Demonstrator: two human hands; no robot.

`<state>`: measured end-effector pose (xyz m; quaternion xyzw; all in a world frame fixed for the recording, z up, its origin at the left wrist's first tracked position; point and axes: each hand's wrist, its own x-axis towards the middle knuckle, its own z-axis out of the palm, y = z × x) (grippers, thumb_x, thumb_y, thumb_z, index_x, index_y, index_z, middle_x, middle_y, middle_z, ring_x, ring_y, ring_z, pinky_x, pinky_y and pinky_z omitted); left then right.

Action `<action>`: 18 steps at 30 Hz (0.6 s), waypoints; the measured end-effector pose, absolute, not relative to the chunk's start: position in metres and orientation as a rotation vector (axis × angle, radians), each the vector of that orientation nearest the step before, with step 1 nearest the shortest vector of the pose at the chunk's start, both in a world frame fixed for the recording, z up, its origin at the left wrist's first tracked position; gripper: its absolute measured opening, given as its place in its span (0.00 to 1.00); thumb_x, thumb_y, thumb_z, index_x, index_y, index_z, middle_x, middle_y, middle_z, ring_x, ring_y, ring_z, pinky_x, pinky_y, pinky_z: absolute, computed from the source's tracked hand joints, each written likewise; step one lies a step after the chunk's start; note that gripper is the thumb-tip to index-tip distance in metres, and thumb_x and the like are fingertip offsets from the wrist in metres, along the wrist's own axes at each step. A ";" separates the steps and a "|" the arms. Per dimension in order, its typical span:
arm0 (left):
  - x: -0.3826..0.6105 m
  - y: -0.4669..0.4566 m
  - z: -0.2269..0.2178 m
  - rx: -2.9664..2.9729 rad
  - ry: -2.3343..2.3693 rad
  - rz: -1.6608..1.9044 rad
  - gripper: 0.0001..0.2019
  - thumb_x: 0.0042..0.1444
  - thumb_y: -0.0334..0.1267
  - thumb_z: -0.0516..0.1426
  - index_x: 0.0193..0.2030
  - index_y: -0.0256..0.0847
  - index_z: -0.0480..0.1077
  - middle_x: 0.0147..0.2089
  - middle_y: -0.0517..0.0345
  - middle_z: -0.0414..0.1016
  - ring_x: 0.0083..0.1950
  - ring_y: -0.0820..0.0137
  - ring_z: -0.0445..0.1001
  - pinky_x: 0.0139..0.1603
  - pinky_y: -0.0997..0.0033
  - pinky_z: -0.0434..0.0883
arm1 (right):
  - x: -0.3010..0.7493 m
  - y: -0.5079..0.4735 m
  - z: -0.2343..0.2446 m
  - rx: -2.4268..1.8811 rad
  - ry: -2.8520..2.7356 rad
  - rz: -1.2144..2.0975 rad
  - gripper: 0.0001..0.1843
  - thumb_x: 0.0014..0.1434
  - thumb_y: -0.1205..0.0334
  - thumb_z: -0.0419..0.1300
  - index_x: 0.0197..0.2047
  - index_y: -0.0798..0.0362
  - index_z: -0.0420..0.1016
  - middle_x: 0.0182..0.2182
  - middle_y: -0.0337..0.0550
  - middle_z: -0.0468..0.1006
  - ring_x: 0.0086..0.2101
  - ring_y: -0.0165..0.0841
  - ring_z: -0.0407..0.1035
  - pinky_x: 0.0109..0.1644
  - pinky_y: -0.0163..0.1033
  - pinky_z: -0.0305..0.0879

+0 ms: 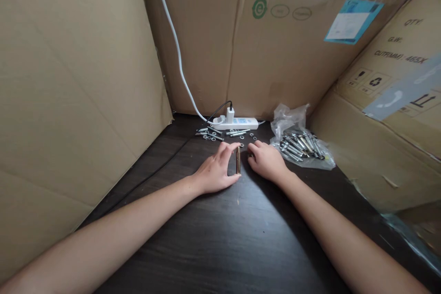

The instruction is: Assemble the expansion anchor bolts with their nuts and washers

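Note:
My left hand (217, 169) grips a brass-coloured expansion bolt (238, 161) by its two ends, thumb at the near end and index finger at the far end. Just right of it, my right hand (267, 161) is closed with its fingers curled down near the table; whatever they hold, if anything, is hidden. A small metal ring (241, 145) lies between the hands, by the bolt's far end. Beyond them, several silver bolts (215, 135) and loose washers (241, 137) are spread on the dark table (237, 239).
A white power strip (236, 123) with a plugged-in charger (230, 114) stands at the back. To the right, a clear plastic bag (289, 119) holds several bolts (303, 144). A black cable (151, 175) crosses the left side. Large cardboard boxes (203, 55) enclose the table.

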<state>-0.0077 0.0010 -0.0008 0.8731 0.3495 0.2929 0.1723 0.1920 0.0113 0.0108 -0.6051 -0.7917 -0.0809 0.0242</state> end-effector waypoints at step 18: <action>-0.008 0.001 -0.003 2.495 0.966 0.860 0.39 0.48 0.36 0.60 0.63 0.48 0.45 0.53 0.51 0.58 0.42 0.68 0.70 0.39 0.64 0.73 | 0.189 0.015 0.001 -1.932 -2.462 -0.262 0.08 0.57 0.67 0.50 0.39 0.54 0.67 0.39 0.48 0.71 0.38 0.39 0.67 0.38 0.38 0.57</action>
